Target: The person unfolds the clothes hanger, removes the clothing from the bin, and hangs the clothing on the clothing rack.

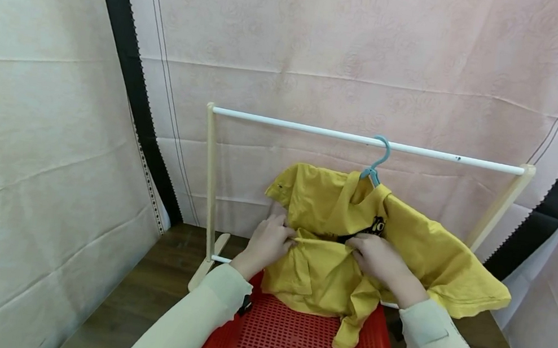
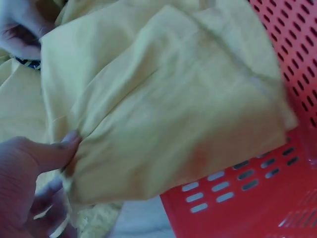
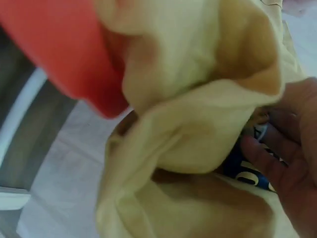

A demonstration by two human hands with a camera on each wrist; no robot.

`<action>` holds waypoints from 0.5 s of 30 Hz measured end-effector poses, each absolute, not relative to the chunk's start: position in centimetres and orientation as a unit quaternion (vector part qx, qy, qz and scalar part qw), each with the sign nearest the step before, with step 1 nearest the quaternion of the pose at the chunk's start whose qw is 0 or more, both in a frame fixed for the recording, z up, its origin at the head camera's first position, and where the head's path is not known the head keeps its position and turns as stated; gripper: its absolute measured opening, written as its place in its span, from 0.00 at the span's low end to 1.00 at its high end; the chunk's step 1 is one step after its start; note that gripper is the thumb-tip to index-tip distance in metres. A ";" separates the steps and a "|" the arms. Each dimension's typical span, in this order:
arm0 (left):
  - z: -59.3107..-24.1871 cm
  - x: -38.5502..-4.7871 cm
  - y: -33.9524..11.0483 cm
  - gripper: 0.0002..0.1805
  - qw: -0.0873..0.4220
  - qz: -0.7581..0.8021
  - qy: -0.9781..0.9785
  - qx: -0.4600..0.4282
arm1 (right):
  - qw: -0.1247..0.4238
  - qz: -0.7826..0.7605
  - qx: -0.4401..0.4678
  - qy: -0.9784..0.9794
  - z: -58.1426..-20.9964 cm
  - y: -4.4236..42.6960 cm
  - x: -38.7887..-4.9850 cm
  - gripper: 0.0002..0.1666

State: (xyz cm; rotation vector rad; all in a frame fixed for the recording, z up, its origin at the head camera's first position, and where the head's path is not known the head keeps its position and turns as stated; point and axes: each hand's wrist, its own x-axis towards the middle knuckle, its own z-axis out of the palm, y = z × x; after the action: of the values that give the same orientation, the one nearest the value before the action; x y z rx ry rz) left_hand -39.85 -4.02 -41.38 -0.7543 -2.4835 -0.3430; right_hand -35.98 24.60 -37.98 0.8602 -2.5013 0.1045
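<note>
A yellow shirt with a dark printed patch hangs from a light blue hanger, which is hooked over the rack's white rail. My left hand pinches an upper edge of the yellow cloth in front of the shirt. In the left wrist view, the left thumb presses on that cloth. The right hand pinches the same edge farther right, just below the print. From the right wrist view, the right fingers lie by the print, partly behind a fold. Whether the front cloth is part of the shirt, I cannot tell.
Below the cloth, a red perforated basket stands on a dark wooden surface. The clothes rack has a white top rail and cream side posts. Pale fabric forms the walls behind and beside it.
</note>
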 end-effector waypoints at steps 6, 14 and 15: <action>-41.1 -39.7 -3.3 0.08 0.277 -0.206 -0.902 -0.258 | 0.290 0.044 0.276 -0.915 -37.5 23.7 -36.5 0.05; -41.7 -39.0 -3.4 0.26 0.051 -0.139 -0.944 -0.294 | 0.043 0.078 0.322 -0.943 -38.8 23.7 -35.5 0.23; -41.9 -38.9 -3.5 0.26 0.033 -0.126 -0.944 -0.303 | 0.012 0.082 0.324 -0.942 -39.1 23.8 -35.2 0.28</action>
State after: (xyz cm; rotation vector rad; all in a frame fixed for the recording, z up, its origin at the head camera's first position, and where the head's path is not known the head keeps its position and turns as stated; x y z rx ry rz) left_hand -38.91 -3.50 -41.94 -0.9332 -2.9044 -0.3869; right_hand -35.21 23.77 -39.13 1.0112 -2.9377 0.2555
